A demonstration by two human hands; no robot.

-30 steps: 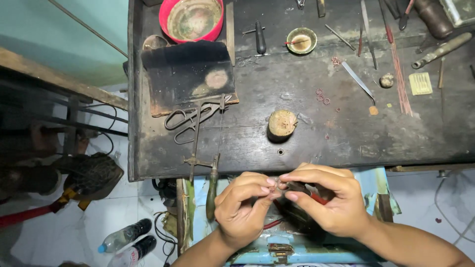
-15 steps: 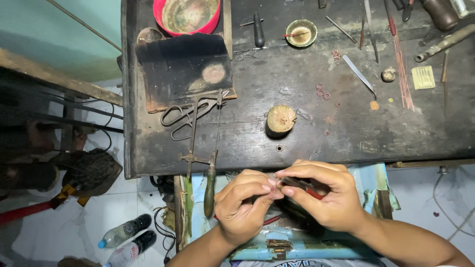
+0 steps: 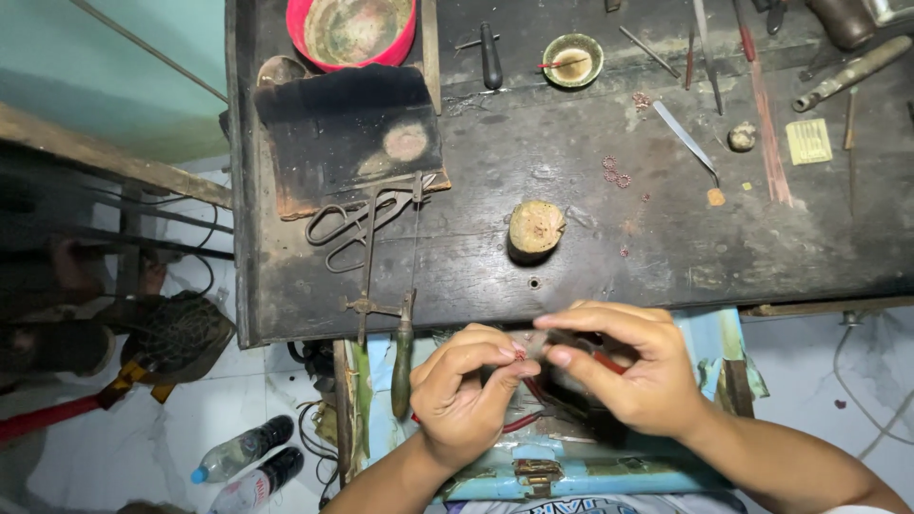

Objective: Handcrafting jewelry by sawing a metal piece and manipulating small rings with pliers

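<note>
— So what do the hands grip?
— The left hand [image 3: 466, 395] pinches a tiny reddish piece [image 3: 520, 352] between fingertips; the right hand [image 3: 628, 371] closes on red-handled pliers [image 3: 609, 363] meeting it.
— And beyond the grip?
— A round wooden stump [image 3: 536, 228] on the scarred dark bench [image 3: 590, 257]; farther off, a grimy red bowl [image 3: 350, 30] and a small brass cup [image 3: 572, 59] holding residue.
— Changed?
— Barely; the hands stay pinched together.

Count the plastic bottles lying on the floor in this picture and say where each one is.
2. One clear bottle with a blue cap lies on the white floor at lower left; a second bottle lies just below it, beside it. Others may be hidden under the bench.
</note>
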